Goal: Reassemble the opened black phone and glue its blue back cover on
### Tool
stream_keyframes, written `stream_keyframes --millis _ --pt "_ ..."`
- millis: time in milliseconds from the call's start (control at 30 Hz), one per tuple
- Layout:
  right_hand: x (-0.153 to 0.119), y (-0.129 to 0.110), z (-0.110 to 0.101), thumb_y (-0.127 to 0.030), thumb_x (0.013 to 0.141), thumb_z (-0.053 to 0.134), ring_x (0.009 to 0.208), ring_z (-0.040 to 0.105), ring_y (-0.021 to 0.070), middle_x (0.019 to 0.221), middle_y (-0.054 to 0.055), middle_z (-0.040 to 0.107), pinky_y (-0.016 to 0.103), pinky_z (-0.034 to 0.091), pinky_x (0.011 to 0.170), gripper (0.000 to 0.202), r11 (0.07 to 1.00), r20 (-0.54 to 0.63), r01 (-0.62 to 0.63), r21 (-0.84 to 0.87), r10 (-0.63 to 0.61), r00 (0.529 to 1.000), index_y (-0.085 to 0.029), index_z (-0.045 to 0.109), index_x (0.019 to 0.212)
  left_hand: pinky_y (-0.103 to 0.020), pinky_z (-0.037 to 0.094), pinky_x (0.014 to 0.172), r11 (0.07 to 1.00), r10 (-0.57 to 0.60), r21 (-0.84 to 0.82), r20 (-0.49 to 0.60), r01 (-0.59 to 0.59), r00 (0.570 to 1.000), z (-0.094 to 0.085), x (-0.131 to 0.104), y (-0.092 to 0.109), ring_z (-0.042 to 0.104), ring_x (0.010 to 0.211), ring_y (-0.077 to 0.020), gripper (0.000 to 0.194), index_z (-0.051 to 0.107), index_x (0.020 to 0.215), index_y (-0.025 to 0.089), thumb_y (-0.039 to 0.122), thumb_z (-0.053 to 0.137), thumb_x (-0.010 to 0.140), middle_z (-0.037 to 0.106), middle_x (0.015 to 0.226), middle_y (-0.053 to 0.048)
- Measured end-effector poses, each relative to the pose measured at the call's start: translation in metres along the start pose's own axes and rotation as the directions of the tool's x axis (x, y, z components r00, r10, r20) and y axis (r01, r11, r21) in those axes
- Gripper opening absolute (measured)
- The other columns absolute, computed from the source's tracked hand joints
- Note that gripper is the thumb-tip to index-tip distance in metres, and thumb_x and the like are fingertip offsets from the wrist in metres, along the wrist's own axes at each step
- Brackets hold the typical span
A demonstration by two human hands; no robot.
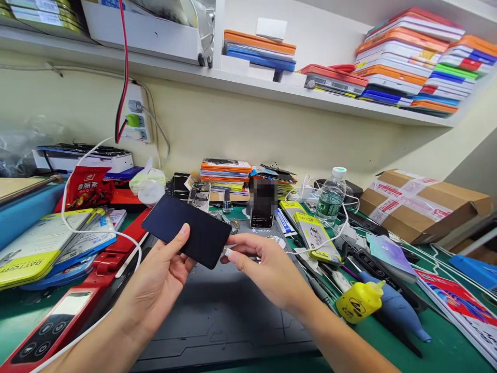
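My left hand (161, 274) is closed around a smartphone (190, 225), thumb on its dark screen and fingers behind. The phone is tilted above the dark grey work mat (225, 311). At its right-hand short edge, my right hand (269, 269) pinches a small white cable plug (226, 252) between thumb and fingers. The plug's tip is at the phone's edge; whether it sits inside the port I cannot tell. A white cable (316, 246) runs behind my right hand from the right. Behind my hands, another phone (263, 204) stands upright with text showing on its screen.
A red device with buttons (54, 316) lies left, near battery packs (34, 248). On the right are a yellow bottle (359, 300), a blue air blower (392, 300), a water bottle (331, 197) and a taped cardboard box (419, 202). A loaded shelf (330, 101) hangs above.
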State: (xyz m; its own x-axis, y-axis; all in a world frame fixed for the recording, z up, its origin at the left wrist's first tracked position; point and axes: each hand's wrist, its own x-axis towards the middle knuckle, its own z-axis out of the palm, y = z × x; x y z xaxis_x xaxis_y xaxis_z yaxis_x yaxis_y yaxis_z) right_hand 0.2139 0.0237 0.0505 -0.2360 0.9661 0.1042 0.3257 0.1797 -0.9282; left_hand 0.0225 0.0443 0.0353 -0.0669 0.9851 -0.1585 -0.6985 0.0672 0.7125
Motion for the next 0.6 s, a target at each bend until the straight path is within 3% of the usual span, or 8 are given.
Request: stream_keyframes --millis 300,600 --pt "-0.001 -0.008 0.001 -0.022 0.095 0.062 0.097 0.076 0.0239 0.098 0.003 0.084 0.036 0.051 0.087 0.031 0.996 -0.022 -0.052 -0.075 0.051 0.998 -0.022 0.076 0.123 -0.029 0.067 0.086 0.998 0.026 0.059 0.049 -0.029 0.998 -0.002 -0.004 -0.002 0.078 0.106 -0.0211 0.04 0.067 0.133 0.03 0.012 0.066 0.098 0.074 0.133 -0.006" --pt "-0.005 0.0 0.009 -0.03 0.092 0.066 0.096 0.075 0.025 0.094 0.002 0.084 0.038 0.049 0.089 0.047 0.987 -0.143 -0.151 -0.057 0.142 0.98 -0.019 0.063 0.138 -0.026 0.064 0.091 0.996 0.034 0.072 0.116 -0.042 0.993 -0.008 -0.006 -0.014 0.075 0.114 -0.0202 0.04 0.065 0.135 0.032 0.016 0.067 0.098 0.074 0.133 -0.005"
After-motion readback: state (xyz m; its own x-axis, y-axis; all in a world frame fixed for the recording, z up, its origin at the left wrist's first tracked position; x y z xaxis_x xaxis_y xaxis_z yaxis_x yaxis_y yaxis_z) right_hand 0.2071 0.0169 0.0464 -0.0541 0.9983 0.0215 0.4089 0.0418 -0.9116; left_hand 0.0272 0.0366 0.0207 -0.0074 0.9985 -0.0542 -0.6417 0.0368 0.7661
